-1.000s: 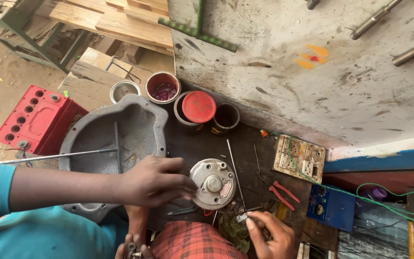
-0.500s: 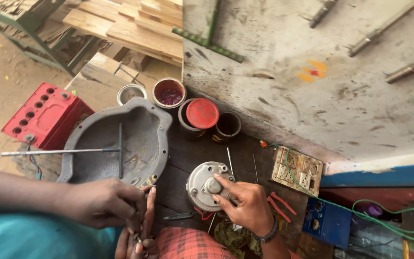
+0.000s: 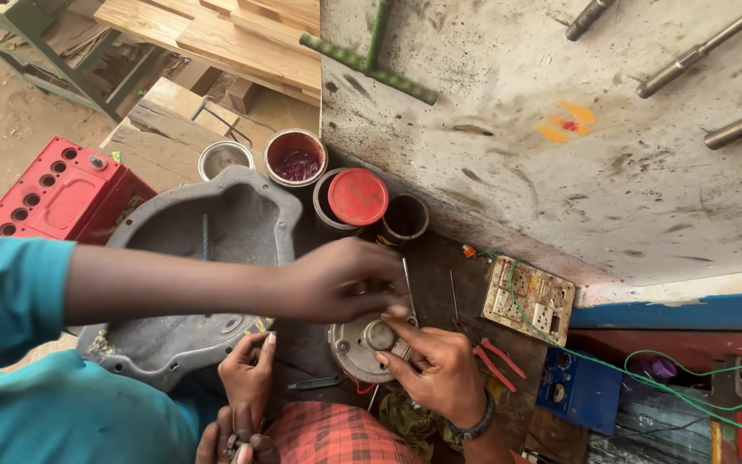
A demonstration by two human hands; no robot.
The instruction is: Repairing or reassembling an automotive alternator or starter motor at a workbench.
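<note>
right hand: right hand (image 3: pixel 440 374) has its fingers (image 3: pixel 401 331) pinched on the centre hub of the round motor part (image 3: pixel 349 352) (thumb on the near side, grip closed)
left hand: left hand (image 3: pixel 246 378) is low by the lap, fingers curled inward; can't tell whether it holds anything
part location: round motor part lies flat on the dark tabletop (image 3: pixel 435 266), just beside the grey cast housing (image 3: pixel 208 232), in front of the red-lidded tin (image 3: pixel 358 196)
other person: teal-sleeved co-worker's hand (image 3: pixel 337 279) reaches in from the left and hovers over the far edge of the part, fingertips bunched
doing it well (judgement): keep the body of the part pressed flat so it doesn't spin; work the hub squarely, no tilting; keep the two people's fingers from crowding each other
nearby: socket board (image 3: pixel 530 301) with green wire, red pliers (image 3: pixel 495 361) near the right wrist, red battery (image 3: pixel 62 193) off to the left
hidden: far half of the part is under the co-worker's hand; what that hand pinches is not visible
cut off: left hand's fingertips run out at the bottom edge
hard to make out: small bit at the hub (shaft or knob, unclear)
</note>
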